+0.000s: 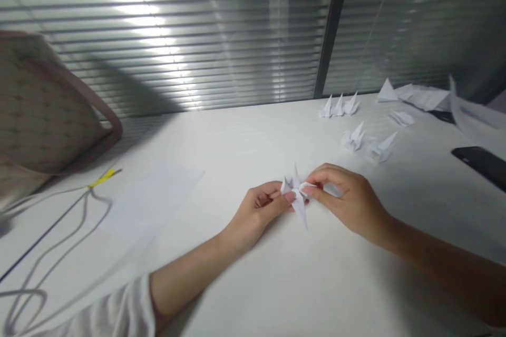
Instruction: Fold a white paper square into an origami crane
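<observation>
L hand (256,213) + R hand (350,201) pinching paper crane (297,196), center of white desk (237,137).
Narrow grip, both hands on crane; more paper cranes (352,137) nearby, back R; black phone (484,165) far R.

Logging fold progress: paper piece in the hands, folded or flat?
Folded: the white origami crane between left hand and right hand shows creased, pointed flaps.

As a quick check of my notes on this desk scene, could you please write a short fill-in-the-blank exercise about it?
The left hand and right hand pinch the same folded paper ____.
At the back, ____ paper cranes stand in a row.
A black phone lies near the ____ edge of the white desk.

Missing words: crane; three; right.
</observation>
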A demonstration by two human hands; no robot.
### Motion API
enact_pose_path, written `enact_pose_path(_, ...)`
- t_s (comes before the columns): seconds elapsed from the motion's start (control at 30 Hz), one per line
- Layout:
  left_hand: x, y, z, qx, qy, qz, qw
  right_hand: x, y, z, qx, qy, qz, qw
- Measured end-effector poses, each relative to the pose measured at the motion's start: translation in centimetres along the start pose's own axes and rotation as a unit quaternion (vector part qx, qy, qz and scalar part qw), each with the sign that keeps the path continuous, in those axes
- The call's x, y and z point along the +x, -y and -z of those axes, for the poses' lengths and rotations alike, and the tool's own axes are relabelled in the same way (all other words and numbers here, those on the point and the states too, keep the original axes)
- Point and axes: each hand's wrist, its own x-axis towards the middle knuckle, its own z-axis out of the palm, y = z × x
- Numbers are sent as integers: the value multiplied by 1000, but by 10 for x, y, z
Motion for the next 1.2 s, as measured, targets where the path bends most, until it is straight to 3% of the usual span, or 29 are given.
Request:
enact_pose_path(0.1, -1, -1, -2, -2, -2, 0, 1000, 0, 1, 0, -5, 3, 14, 1000)
enact_pose_path(0.27, -3, -6, -7, -4, -76, 35, 996, -5, -1, -2, -74, -78, 96, 990)
enact_pose_path(0.37, -3, -9, -6, 26, -51, 85, 995, -8, -6, -4, -83, -67, 114, 988)
enact_pose_path(0.43, -1, -10, -3, 44, -37, 101, 993, -8, -8, -3, -61, -33, 82, 994)
enact_pose_path(0.6, 5, -11, 10, 73, 1, 139, 988, -5, -10, 0, 64, 64, -80, 993)
enact_pose_path(0.77, 8, -15, 17, 88, 45, 175, 980, -4, -14, -3, 97, 131, -145, 976)
enact_pose_path(1.03, 10, -17, 29, 99, -77, 115, 985, 3, -23, -3, 247, 107, -256, 928)
enact_pose_path(1.2, 10, -18, 30, 75, -100, 102, 987, 4, -29, -1, 305, 112, -292, 900)
